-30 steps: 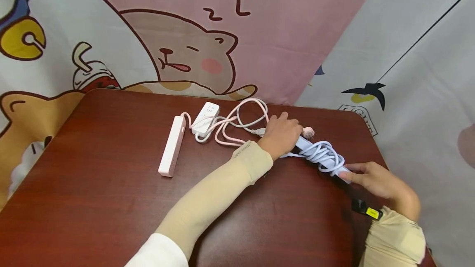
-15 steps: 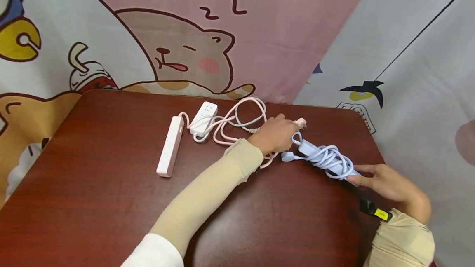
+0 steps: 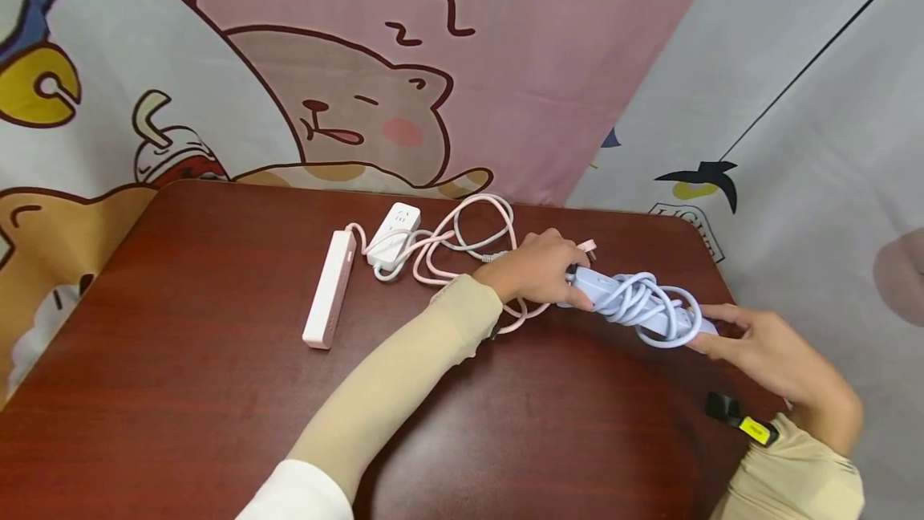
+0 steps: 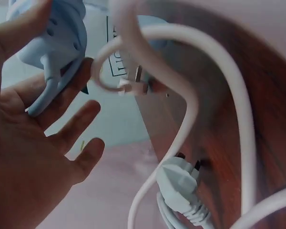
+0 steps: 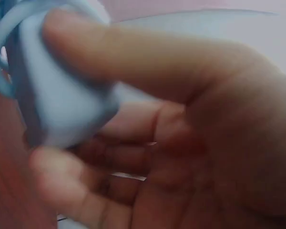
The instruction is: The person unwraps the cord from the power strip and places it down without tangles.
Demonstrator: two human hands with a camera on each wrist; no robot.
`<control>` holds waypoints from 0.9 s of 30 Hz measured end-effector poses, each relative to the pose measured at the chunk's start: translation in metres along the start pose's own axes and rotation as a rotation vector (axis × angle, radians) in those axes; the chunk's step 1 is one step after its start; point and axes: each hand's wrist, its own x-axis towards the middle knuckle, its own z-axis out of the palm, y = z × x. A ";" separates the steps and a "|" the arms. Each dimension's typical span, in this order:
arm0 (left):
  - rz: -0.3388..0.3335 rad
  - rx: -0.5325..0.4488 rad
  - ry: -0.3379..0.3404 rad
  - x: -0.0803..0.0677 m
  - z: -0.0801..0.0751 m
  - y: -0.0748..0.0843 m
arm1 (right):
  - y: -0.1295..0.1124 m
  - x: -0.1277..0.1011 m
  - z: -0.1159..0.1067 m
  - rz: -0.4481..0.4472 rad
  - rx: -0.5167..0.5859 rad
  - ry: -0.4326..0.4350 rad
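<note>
We see a dark red table set against a cartoon-printed backdrop cloth. Toward the table's 2 o'clock edge, two hands hold a light blue power strip between them, its own blue cord looped round its body.

Our left hand takes the strip's 9 o'clock end. In the left wrist view the thumb lies against the blue plug at that end, while the other fingers stay nearly straight and spread, so the hold is a loose one, thumb against the piece with the palm mostly open.

Our right hand meets the strip's 4 o'clock end. The right wrist view is blurred, yet it shows the thumb over the blue end and the fingers bent beneath it, a pinch that closes about halfway.

At 9 o'clock of the left hand lies a pink power strip, flat on the table and well apart from the blue one. Just beside it, at its 1 o'clock, sits a small white socket block. Pink and white cords tangle between that block and the left hand. A white plug rests on the table near the left palm.
</note>
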 end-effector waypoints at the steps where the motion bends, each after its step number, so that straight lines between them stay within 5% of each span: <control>1: 0.010 -0.017 0.008 -0.001 -0.002 -0.002 | -0.004 -0.001 -0.001 0.004 0.039 0.025; 5: 0.070 -0.092 0.038 -0.008 -0.009 -0.009 | -0.016 -0.006 -0.003 -0.105 0.140 0.152; 10: 0.090 -0.197 0.099 -0.024 -0.023 -0.015 | -0.034 -0.006 -0.006 -0.213 0.135 0.288; 19: 0.083 -0.291 0.331 -0.072 -0.056 -0.031 | -0.091 -0.006 -0.016 -0.256 0.173 0.311; 23: 0.070 -0.367 0.432 -0.101 -0.071 -0.043 | -0.125 0.001 -0.015 -0.416 0.208 0.389; 27: -0.022 -0.470 0.504 -0.134 -0.085 -0.056 | -0.155 0.018 -0.008 -0.615 0.204 0.427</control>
